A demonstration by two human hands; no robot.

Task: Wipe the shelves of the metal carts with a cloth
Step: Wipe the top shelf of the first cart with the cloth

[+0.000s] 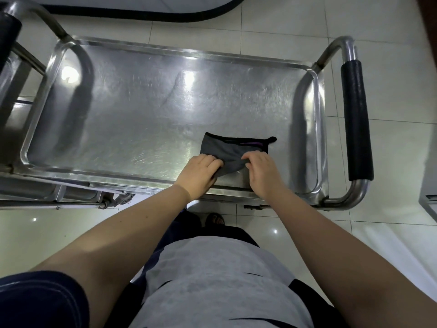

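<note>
Nearest the camera is the person's grey shirt, with a dark sleeve at the lower left. Both bare forearms reach forward over the near rim of the cart. A sandalled foot shows on the pale tiled floor just under that rim.

The 2 hands meet over the near-right part of the top shelf. The left hand curls its fingers into the near edge of the cloth, and the right hand pinches the same edge just beside it — both are grasping the cloth, which bunches between them. The rest of the cloth, grey with a black hem and a purple strip, lies flat on the steel and stretches away from the fingers, with 1 small black tab at its far right corner.

Beyond it the shelf is scratched metal with bright reflections, bounded by a raised rim. A tubular handle wrapped in a black grip closes the right end. A second grip stands at the far left above another metal frame — whether that belongs to the same cart I cannot tell. Farthest off, a dark curved edge crosses the floor.
</note>
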